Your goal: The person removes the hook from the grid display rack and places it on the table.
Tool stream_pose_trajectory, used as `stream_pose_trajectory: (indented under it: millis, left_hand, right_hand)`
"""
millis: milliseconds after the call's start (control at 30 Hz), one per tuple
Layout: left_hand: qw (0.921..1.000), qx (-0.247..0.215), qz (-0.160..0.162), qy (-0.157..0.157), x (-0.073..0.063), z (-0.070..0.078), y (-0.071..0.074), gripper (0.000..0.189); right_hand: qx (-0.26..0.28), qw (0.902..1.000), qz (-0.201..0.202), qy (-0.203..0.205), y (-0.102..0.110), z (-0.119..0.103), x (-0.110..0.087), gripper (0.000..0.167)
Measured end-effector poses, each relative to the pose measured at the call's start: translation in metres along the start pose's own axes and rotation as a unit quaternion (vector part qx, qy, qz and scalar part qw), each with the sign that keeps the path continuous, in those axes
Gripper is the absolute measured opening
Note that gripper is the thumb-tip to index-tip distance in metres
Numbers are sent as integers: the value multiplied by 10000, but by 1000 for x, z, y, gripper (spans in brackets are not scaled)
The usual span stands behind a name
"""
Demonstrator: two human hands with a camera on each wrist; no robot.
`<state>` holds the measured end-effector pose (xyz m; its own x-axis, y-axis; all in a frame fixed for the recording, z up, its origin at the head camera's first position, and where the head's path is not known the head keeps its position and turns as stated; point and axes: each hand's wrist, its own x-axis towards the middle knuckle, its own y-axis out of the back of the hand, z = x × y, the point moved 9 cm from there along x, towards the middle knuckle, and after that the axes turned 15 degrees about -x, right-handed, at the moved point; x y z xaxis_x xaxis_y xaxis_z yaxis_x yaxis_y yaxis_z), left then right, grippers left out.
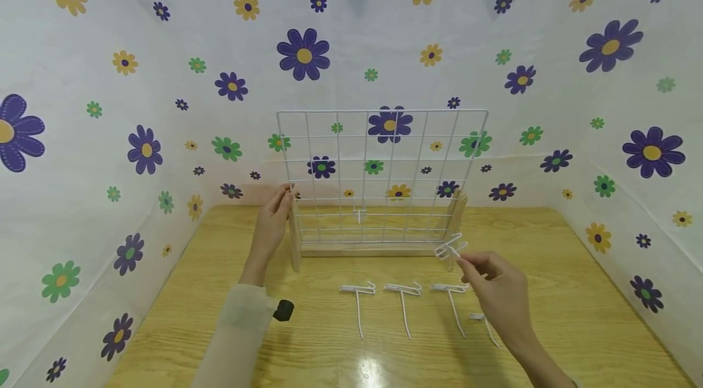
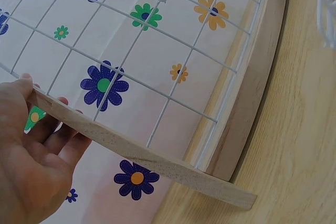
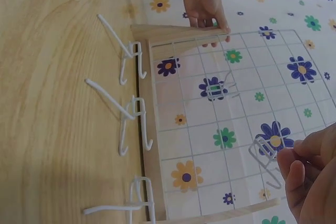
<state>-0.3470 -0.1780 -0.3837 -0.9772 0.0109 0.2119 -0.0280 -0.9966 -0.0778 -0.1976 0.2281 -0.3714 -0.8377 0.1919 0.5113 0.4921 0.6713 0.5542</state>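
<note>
A white wire grid panel point(image 1: 382, 111) stands upright in a wooden stand point(image 1: 373, 251) on the table. My left hand point(image 1: 270, 223) grips the top of the stand's left upright point(image 2: 121, 142), thumb on the near side and fingers behind. In my right hand point(image 1: 500, 290), thumb and fingers pinch a white wire hook point(image 1: 451, 246) by its prong, its bracket end pointing at the grid's lower right. Another hook point(image 1: 359, 215) hangs on the grid low near the middle. Several more hooks point(image 1: 403, 312) lie in a row in front of the stand, the rightmost partly behind my right hand.
The wooden table point(image 1: 181, 327) runs back to a white flowered cloth point(image 1: 340, 22) that covers the rear and both sides. A small black object point(image 1: 283, 310) sits at my left wrist. The stand's right upright point(image 1: 457, 217) rises behind the held hook.
</note>
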Motion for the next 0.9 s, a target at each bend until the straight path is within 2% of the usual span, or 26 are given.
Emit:
stream_pose_trajectory:
  millis: [600, 800, 900]
  left_hand:
    - [10000, -39, 0, -2, -1, 3, -2, 49]
    - [10000, -63, -3, -4, 0, 1, -1, 49]
    - [10000, -38, -9, -23, 0, 1, -1, 49]
  right_hand:
    - [-438, 9989, -71, -177, 8, 23, -23, 8]
    - [-573, 9968, -285, -483, 5, 32, -31, 5]
    - [-580, 9964, -388, -484, 0, 33, -35, 4]
